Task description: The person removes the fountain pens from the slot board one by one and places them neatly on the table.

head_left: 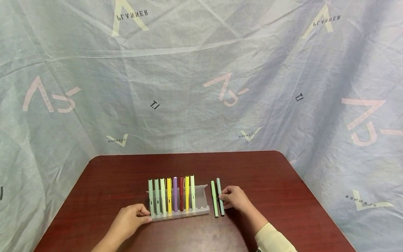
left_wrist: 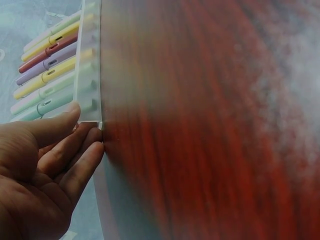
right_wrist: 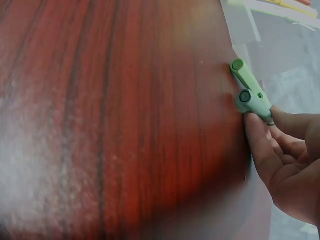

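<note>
A clear plastic pen rack (head_left: 203, 200) holds a row of several capped pens, among them a purple pen (head_left: 175, 196) and a dark red pen (head_left: 181, 196). My left hand (head_left: 129, 218) pinches the rack's front left corner between thumb and fingers; the left wrist view shows the fingertips at the rack's end (left_wrist: 89, 112). To the right of the rack, my right hand (head_left: 235, 198) pinches a grey-green pen (head_left: 218, 185) around its middle. Close beside that pen, on its left, lies a light green pen (head_left: 214, 201). Both pens' ends show in the right wrist view.
The dark red wood-grain table (head_left: 126, 171) has rounded far corners. Grey printed cloth (head_left: 189, 70) hangs behind it and along both sides. In the rack, the slots at the right end hold no pens.
</note>
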The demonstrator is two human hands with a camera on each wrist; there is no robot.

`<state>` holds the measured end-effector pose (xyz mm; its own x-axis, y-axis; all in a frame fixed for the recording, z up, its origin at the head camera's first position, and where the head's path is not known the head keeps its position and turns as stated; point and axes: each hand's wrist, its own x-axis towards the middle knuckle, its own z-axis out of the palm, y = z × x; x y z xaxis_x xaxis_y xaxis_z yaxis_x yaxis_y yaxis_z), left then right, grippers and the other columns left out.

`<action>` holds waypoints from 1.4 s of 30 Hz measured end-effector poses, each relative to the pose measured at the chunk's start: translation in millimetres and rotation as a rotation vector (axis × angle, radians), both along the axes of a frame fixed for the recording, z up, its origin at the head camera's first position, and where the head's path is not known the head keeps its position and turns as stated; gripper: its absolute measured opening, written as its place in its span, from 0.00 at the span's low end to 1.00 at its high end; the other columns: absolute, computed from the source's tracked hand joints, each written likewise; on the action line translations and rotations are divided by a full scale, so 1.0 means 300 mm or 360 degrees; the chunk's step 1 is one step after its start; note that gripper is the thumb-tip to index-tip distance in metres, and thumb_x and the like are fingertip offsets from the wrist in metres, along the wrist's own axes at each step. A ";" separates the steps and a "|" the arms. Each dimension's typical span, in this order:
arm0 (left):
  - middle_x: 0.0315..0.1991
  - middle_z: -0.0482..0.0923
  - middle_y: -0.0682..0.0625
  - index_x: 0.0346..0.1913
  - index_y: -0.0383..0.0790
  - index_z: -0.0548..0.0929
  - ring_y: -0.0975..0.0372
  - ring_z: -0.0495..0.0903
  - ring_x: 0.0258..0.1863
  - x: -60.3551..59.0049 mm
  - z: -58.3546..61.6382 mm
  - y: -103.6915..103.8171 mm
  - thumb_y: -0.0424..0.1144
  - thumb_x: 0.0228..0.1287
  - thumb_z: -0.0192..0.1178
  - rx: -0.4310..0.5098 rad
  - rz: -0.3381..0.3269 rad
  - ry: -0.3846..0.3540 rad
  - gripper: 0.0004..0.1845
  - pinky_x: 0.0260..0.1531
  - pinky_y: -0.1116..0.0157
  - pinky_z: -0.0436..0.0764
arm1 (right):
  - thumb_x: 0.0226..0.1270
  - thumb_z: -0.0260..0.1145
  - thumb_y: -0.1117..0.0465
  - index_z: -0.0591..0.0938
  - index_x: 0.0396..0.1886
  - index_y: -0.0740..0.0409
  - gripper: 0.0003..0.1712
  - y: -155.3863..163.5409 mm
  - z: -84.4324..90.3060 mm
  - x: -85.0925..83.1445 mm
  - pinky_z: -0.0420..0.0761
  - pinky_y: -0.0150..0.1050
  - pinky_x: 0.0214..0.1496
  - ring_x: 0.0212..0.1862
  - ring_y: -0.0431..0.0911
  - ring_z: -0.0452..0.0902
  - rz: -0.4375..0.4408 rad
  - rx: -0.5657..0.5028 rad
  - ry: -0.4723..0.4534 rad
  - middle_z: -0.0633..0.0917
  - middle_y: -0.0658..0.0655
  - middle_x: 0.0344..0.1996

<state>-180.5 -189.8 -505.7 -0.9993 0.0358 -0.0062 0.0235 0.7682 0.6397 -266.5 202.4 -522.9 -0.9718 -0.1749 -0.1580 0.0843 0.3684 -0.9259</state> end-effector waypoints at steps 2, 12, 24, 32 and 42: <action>0.28 0.83 0.64 0.27 0.55 0.82 0.67 0.82 0.32 -0.001 -0.004 0.001 0.41 0.50 0.74 0.0012 0.0003 -0.0016 0.09 0.35 0.61 0.80 | 0.65 0.67 0.67 0.79 0.38 0.72 0.09 -0.002 -0.001 0.002 0.86 0.45 0.31 0.29 0.48 0.83 0.0004 0.0012 -0.0020 0.84 0.61 0.31; 0.29 0.83 0.63 0.27 0.55 0.82 0.66 0.82 0.32 0.003 0.001 -0.001 0.42 0.50 0.75 0.0017 -0.0002 -0.0023 0.09 0.35 0.61 0.80 | 0.65 0.69 0.63 0.80 0.34 0.67 0.09 -0.010 -0.002 0.004 0.85 0.43 0.29 0.27 0.47 0.81 -0.0009 0.0150 -0.0045 0.82 0.59 0.30; 0.28 0.84 0.64 0.26 0.56 0.82 0.67 0.82 0.33 0.005 0.003 -0.005 0.42 0.50 0.75 -0.0009 0.0008 0.0003 0.09 0.36 0.62 0.80 | 0.64 0.70 0.62 0.76 0.36 0.66 0.13 -0.015 -0.013 0.004 0.85 0.44 0.27 0.26 0.48 0.82 -0.0047 0.0108 -0.0071 0.82 0.60 0.29; 0.29 0.84 0.63 0.27 0.55 0.82 0.66 0.82 0.33 -0.001 0.002 -0.006 0.42 0.50 0.75 0.0003 0.0005 -0.0006 0.09 0.35 0.61 0.80 | 0.64 0.70 0.62 0.76 0.37 0.67 0.13 -0.016 -0.011 0.005 0.85 0.43 0.27 0.25 0.47 0.82 -0.0036 0.0093 -0.0076 0.82 0.60 0.28; 0.29 0.83 0.63 0.27 0.55 0.82 0.66 0.81 0.33 -0.005 0.004 -0.004 0.42 0.51 0.75 0.0002 0.0003 -0.0016 0.09 0.35 0.63 0.79 | 0.66 0.68 0.54 0.76 0.45 0.65 0.20 -0.009 0.045 -0.016 0.85 0.44 0.25 0.26 0.50 0.80 -0.0069 0.0175 0.0056 0.81 0.61 0.31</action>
